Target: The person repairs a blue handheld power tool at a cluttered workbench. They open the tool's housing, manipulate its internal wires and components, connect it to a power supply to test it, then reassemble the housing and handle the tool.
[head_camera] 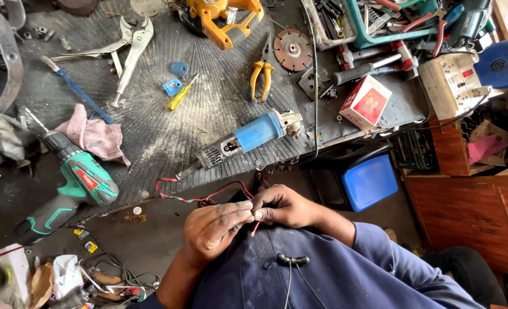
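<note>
My left hand (pixel 215 228) and my right hand (pixel 282 206) meet close to my chest, fingertips pinched together on the end of a thin red and black wire (pixel 208 196). The wire loops left from my fingers and up to the edge of the grooved black mat (pixel 168 137). A short red wire end (pixel 256 228) sticks down below my fingers. Just beyond my hands a blue and grey angle grinder (pixel 248 139) lies on the mat.
A green cordless drill (pixel 74 180) lies left beside a pink rag (pixel 94 136). Locking pliers (pixel 129 48), yellow-handled pliers (pixel 261 79), a yellow screwdriver (pixel 181 94), a cutting disc (pixel 292 49), a red and white box (pixel 365 102), a yellow power tool (pixel 225 20) and a blue stool (pixel 370 181) surround them.
</note>
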The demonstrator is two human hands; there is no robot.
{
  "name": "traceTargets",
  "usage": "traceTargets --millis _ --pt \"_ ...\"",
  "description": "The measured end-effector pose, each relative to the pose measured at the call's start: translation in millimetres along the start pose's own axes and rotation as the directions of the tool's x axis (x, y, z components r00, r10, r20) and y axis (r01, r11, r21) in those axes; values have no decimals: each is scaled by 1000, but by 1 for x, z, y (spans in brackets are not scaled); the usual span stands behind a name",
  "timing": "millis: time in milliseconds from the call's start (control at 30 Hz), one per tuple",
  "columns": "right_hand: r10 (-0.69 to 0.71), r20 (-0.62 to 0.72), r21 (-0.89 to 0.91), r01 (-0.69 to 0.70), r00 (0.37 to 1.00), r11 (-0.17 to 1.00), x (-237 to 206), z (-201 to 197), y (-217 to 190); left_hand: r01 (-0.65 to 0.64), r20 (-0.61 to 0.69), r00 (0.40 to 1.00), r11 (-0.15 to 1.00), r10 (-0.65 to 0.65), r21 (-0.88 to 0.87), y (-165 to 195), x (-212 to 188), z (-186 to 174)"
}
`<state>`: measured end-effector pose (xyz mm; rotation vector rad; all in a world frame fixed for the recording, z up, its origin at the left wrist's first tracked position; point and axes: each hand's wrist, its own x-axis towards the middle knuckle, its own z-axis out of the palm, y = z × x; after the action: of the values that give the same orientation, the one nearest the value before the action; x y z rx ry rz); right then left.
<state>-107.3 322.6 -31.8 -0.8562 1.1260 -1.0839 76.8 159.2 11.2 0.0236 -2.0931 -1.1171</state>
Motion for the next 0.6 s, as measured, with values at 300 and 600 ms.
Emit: traceTargets --millis 300,600 --pt "-28 -9 -48 28 1000 998 1 1 -10 -230 142 968 954 205 193 2 13 -15" --pt "-43 -153 -136 22 987 990 -8 -3 -1 -134 130 986 966 107 221 -10 22 -3"
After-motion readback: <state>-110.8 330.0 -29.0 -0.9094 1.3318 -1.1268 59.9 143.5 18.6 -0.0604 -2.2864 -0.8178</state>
